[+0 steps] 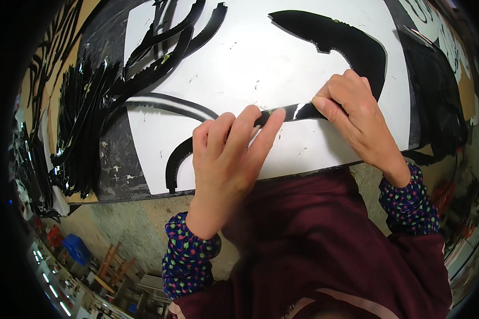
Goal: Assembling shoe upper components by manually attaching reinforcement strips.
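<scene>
My right hand is clamped on the black strip, with the thumb and bent index finger pressed together at its right-hand portion. My left hand is placed palm down over the middle of the strip: the thumb stands apart from the other fingers, and its tip touches the strip's glossy face. The undersides of those fingers are hidden; I cannot tell whether they grip. The strip lies near the front edge of the white board, between my two hands. To the left of my left hand, a narrow curved black section bends toward the front edge; its join to the strip is covered by my hand. A pale-striped curved piece runs from the left and ends at my left fingers. A broad black curved piece lies at the far right of the board, partly behind my right hand. Several curved black pieces overlap at the far left. Beside the board, a pile of black strips rests on the dark table
</scene>
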`<state>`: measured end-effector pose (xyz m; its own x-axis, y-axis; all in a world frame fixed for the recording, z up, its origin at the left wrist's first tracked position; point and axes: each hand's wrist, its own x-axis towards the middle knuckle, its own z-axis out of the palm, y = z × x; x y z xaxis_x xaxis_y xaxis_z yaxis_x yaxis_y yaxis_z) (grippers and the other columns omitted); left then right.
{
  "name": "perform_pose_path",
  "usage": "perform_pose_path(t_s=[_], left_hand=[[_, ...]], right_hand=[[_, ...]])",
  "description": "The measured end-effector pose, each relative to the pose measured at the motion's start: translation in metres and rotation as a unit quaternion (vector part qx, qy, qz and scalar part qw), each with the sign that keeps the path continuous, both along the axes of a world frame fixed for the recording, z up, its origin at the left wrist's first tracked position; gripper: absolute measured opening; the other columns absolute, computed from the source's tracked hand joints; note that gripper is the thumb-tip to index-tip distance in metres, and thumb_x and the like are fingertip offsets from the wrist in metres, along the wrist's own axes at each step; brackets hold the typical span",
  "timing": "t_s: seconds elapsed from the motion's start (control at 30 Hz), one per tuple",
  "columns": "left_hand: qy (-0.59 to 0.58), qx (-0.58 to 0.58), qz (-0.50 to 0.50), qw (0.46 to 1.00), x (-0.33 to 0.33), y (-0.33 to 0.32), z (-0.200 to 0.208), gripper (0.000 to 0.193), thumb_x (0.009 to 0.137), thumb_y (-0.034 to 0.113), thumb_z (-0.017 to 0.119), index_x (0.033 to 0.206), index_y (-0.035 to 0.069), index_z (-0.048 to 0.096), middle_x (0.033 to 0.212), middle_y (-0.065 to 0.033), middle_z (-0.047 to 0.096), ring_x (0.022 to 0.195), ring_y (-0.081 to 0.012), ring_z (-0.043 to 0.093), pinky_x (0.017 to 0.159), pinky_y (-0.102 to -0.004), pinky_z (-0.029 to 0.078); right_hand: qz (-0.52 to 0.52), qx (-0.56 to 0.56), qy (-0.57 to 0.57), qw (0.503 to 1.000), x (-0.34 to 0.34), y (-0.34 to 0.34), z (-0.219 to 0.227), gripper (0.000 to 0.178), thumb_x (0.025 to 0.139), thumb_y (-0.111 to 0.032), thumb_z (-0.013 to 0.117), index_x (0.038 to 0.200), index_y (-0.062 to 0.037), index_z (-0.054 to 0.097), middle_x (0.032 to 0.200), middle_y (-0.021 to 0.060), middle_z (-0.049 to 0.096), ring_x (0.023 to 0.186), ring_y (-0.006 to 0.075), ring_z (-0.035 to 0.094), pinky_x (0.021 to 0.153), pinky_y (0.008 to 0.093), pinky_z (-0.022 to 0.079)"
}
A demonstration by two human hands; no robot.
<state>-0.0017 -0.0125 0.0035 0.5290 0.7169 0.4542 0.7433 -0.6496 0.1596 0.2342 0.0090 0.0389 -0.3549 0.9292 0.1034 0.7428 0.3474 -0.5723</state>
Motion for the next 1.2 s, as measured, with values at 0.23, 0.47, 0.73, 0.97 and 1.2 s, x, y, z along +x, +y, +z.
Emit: perform_pose_path(t_s=[0.23, 0.47, 0.73, 0.97, 1.2], left_hand=[[0.009, -0.043, 0.011, 0.999, 0.0017, -0.0017, 0.0062, 0.052, 0.077, -0.005, 0.067, 0.121, 0.023, 0.071, 0.114, 0.0035, 0.057, 0.101, -0.0158, 0.049, 0.086, -0.0293, 0.039], [0.014, -0.037, 0.015, 0.999, 0.0029, -0.0019, 0.0076, 0.05, 0.08, -0.003, 0.066, 0.122, 0.024, 0.071, 0.114, 0.0032, 0.057, 0.101, -0.0151, 0.049, 0.085, -0.0293, 0.038], [0.002, 0.006, -0.001, 1.0, -0.0002, 0.0015, -0.0016, 0.044, 0.082, 0.004, 0.063, 0.122, 0.02, 0.068, 0.116, 0.0008, 0.055, 0.099, -0.0171, 0.05, 0.082, -0.0342, 0.039], [0.003, -0.036, 0.006, 0.999, 0.0006, -0.0013, 0.0063, 0.049, 0.079, -0.004, 0.067, 0.119, 0.023, 0.072, 0.111, 0.003, 0.059, 0.1, -0.0162, 0.049, 0.086, -0.0298, 0.039], [0.021, -0.021, 0.005, 1.0, 0.0027, -0.0021, 0.006, 0.057, 0.078, -0.005, 0.067, 0.124, 0.029, 0.07, 0.111, 0.0035, 0.056, 0.098, -0.0166, 0.048, 0.084, -0.0296, 0.04]], right_hand=[[-0.01, -0.03, -0.031, 0.999, -0.0028, -0.0018, 0.004, 0.017, 0.096, -0.016, 0.057, 0.085, -0.0033, 0.058, 0.079, 0.0046, 0.05, 0.079, 0.0207, 0.042, 0.079, 0.0328, 0.034], [-0.016, -0.015, -0.025, 0.999, -0.0019, -0.0017, 0.0018, 0.018, 0.096, -0.018, 0.058, 0.084, -0.0047, 0.059, 0.076, 0.0043, 0.049, 0.078, 0.0211, 0.042, 0.076, 0.0337, 0.033], [-0.014, -0.035, -0.035, 0.999, -0.0012, -0.001, 0.0066, 0.019, 0.097, -0.018, 0.058, 0.085, -0.0027, 0.057, 0.079, 0.0053, 0.048, 0.079, 0.0213, 0.04, 0.078, 0.0324, 0.034], [-0.009, -0.042, -0.039, 0.998, -0.001, 0.0005, 0.0081, 0.019, 0.097, -0.018, 0.057, 0.086, -0.0027, 0.058, 0.079, 0.0047, 0.049, 0.079, 0.0211, 0.041, 0.077, 0.0325, 0.034], [-0.001, -0.035, -0.046, 0.998, 0.0005, 0.0018, 0.0072, 0.019, 0.097, -0.02, 0.058, 0.087, -0.0033, 0.059, 0.08, 0.0039, 0.052, 0.079, 0.0205, 0.044, 0.078, 0.0328, 0.035]])
